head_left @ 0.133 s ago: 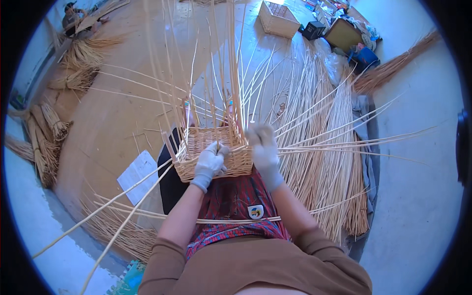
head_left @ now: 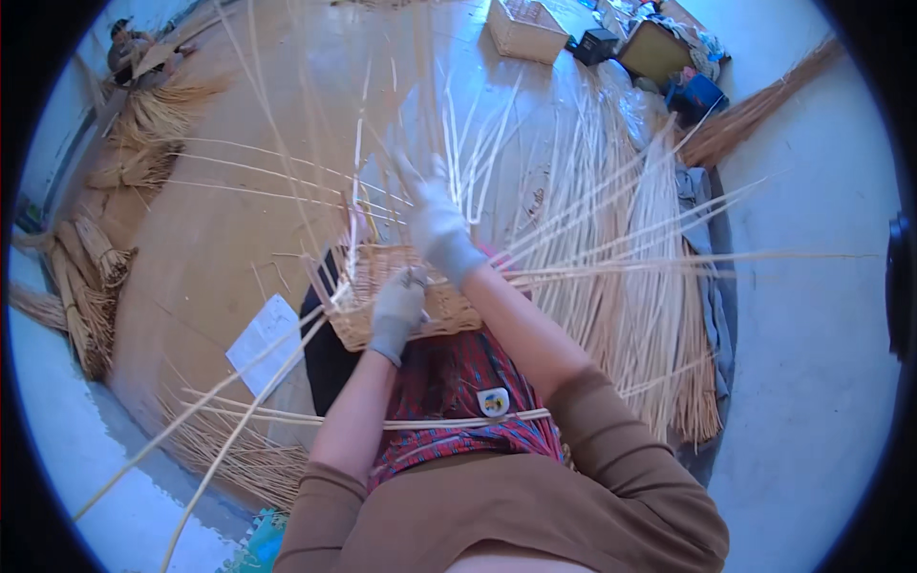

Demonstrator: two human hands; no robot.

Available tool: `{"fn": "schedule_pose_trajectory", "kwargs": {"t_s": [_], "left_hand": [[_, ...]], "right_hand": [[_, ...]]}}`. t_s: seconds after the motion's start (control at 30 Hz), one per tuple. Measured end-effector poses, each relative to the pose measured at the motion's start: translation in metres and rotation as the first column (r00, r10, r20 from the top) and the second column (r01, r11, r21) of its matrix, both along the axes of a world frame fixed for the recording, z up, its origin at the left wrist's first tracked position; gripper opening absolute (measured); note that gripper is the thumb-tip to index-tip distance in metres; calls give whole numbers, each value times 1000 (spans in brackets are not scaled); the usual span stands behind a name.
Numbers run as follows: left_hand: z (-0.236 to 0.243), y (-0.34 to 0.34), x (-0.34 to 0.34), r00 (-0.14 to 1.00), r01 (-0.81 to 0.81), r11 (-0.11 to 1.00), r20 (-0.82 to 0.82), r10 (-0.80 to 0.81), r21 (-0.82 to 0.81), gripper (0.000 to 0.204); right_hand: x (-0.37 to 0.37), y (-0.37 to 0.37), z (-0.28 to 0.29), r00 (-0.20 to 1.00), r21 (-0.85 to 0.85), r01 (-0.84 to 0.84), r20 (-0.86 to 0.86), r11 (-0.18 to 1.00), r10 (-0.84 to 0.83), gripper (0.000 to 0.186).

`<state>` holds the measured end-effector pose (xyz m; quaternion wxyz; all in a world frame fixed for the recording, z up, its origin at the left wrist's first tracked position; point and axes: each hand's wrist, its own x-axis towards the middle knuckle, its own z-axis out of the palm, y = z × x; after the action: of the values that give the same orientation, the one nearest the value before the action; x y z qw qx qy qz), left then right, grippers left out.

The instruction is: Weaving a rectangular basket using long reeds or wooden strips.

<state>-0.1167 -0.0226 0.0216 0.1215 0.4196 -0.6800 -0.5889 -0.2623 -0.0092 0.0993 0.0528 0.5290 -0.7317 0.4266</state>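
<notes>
A pale wicker basket with woven sides sits over my lap, long rods standing up and fanning out from it. My gloved left hand is closed on the near rim of the basket. Above the basket's far right side is my gloved right hand, blurred, its fingers stretched out and apart among the upright rods. Whether those fingers touch a rod is hard to make out. My right forearm covers part of the basket's right end.
Long loose rods lie in a wide spread on the right. Tied bundles rest along the left wall. A white sheet lies left of my lap. Farther off are a wooden box, a dark blue container and a seated person.
My right hand has swung left and away from me, from the basket's right corner to the upright rods. My left hand stays at the near rim. The view has shifted slightly.
</notes>
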Motion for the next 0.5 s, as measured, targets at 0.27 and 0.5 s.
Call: {"fn": "schedule_pose_trajectory", "kwargs": {"t_s": [0.27, 0.5], "left_hand": [[13, 9, 6, 1000, 9, 997, -13, -8, 72, 43], [24, 0, 4, 1000, 5, 985, -6, -4, 173, 36]], "right_hand": [[-19, 34, -7, 832, 213, -163, 555, 963, 18, 47], [-14, -10, 17, 990, -162, -53, 124, 985, 73, 50]]}}
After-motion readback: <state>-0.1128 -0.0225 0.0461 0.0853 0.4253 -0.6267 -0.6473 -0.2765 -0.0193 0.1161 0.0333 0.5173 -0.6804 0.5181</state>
